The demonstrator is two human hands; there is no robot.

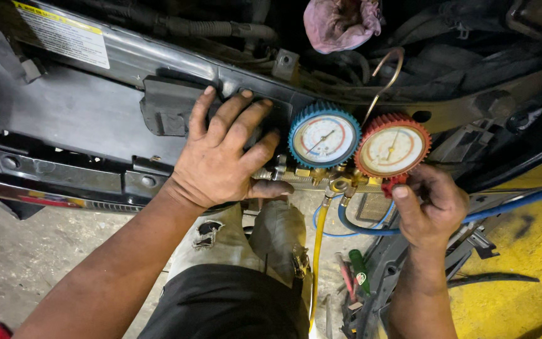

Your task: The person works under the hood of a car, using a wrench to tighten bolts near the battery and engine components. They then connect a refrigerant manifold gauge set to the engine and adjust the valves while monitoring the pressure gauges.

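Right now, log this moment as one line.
left hand: flat on black front panel, thumb by manifold | right hand: fingers on red knob under red gauge | blue gauge beside | yellow hose hanging

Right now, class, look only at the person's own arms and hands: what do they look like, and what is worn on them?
Both forearms are bare, with no sleeves in view. The left hand and right hand wear no gloves, and no rings, watch or wristband show. Dark, greasy grime smudges the fingers and knuckles of the left hand, and the nails are short. The right hand looks similarly soiled, though less of it shows.
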